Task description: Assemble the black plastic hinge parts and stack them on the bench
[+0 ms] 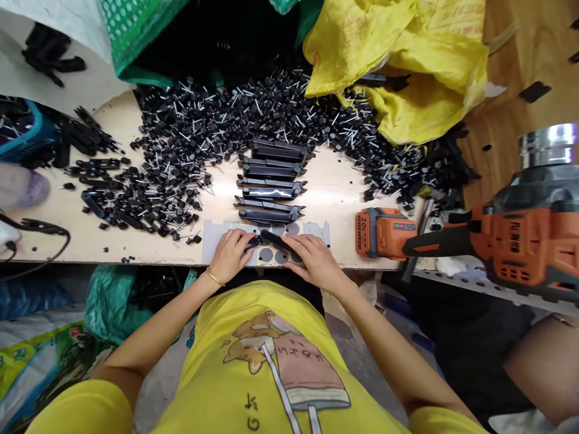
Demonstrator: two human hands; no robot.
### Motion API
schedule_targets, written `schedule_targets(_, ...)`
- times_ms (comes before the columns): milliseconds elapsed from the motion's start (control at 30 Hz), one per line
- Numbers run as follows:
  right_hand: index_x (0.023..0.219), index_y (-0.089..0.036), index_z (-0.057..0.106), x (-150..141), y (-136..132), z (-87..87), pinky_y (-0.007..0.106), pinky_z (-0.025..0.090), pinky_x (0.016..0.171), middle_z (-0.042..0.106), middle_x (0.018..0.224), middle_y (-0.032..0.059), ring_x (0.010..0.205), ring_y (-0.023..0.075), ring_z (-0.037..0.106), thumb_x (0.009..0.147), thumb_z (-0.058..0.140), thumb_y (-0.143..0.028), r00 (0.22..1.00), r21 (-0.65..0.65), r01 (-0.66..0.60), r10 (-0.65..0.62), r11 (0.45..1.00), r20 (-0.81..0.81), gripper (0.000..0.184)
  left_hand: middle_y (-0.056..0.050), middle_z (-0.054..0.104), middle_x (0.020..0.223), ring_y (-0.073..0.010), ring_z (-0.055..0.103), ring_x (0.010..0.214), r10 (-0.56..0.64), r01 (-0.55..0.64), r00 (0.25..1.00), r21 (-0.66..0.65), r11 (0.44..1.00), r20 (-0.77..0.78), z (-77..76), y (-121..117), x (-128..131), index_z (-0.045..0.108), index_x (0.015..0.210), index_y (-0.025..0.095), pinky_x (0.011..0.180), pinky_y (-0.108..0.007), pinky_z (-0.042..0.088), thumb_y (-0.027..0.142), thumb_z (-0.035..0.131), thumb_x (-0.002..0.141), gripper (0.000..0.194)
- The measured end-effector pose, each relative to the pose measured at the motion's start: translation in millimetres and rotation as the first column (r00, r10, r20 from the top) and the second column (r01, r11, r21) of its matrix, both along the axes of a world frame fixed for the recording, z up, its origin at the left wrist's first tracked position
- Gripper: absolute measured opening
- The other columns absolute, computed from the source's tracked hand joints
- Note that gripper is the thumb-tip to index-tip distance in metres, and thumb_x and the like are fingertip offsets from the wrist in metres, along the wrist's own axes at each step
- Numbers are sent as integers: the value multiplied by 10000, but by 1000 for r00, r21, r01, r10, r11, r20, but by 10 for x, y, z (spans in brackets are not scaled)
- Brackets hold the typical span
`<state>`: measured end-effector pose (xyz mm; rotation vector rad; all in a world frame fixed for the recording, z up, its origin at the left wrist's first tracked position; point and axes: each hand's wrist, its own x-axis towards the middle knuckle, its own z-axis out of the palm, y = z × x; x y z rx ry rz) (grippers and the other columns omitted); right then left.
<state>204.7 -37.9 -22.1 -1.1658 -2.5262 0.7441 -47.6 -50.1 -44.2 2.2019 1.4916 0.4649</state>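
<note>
At the table's front edge, my left hand (pixel 230 255) is closed with its fingertips on a small dark part (pixel 253 242). My right hand (pixel 314 260) grips the right end of a long black plastic piece (pixel 274 240), which lies slanted between the two hands. Under both hands is a grey sheet (pixel 213 239) marked with dark circles. Just beyond it, several black elongated plastic parts (pixel 271 193) lie in a stacked row. Whether the two held parts touch each other cannot be made out.
A wide heap of black-headed metal pins (pixel 217 114) spreads behind the row. To the right stand an orange cordless drill (pixel 534 229) and its battery (pixel 384 233). A yellow sack (pixel 362 42) and a green bag (pixel 136 36) sit at the back. A blue basket (pixel 38 132) stands left.
</note>
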Motion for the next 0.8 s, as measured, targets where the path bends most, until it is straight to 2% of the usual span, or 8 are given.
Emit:
schedule_targets(67,1390,-177,387,-190,66,-43,468,497,850,592,1178,149,1008,292,552,879,530,-324,995,-3,4,-4,1000,98,550,-86,562,910,-220,542,876,11,-11,1000,0,1000,-9,-4,-57,-28,560,1140,161,794,-365,473,295,465,905,287)
schedule_targets(167,1350,-125,423,-400,130,-89,418,525,759,600,1042,155,939,282,575,903,470,-253,980,-14,29,-26,999,196,468,-63,539,875,-195,543,842,89,-89,994,-7,996,69,-28,-107,4,546,1147,162,774,-325,477,311,465,909,292)
schedule_targets(333,1307,-143,448,-465,152,-78,368,538,713,559,1080,140,972,266,578,904,455,-230,977,-71,51,-35,996,210,413,-87,555,952,-223,517,904,278,-284,955,46,958,106,-123,-174,209,529,1049,149,809,-360,452,239,518,869,201)
schedule_targets(467,1323,-165,421,-439,166,-64,370,546,705,539,1118,134,980,258,579,905,449,-248,977,-126,67,-40,990,208,427,-64,559,917,-211,514,862,376,-386,911,31,922,167,-129,-206,306,507,1013,159,776,-339,445,245,578,844,202)
schedule_targets(600,1322,-185,420,-432,197,-60,367,545,706,531,1130,126,979,251,581,907,443,-255,979,-173,75,-40,982,199,421,-45,554,871,-199,512,850,366,-372,916,8,928,163,-87,-202,304,548,1116,178,781,-327,423,325,536,887,273)
schedule_targets(700,1322,-193,417,-424,212,-69,363,544,706,522,1146,121,985,247,577,898,446,-240,983,-199,76,-39,977,180,428,-49,535,832,-199,508,832,339,-346,936,73,935,99,-112,-184,319,610,1102,180,763,-328,408,349,494,908,282)
schedule_targets(800,1310,-200,426,-416,208,-98,355,542,699,515,1148,115,969,240,576,875,461,-222,985,-210,104,-72,972,155,436,-46,489,807,-181,493,790,356,-366,930,136,920,97,-185,-166,383,628,1094,154,752,-311,418,356,486,912,307)
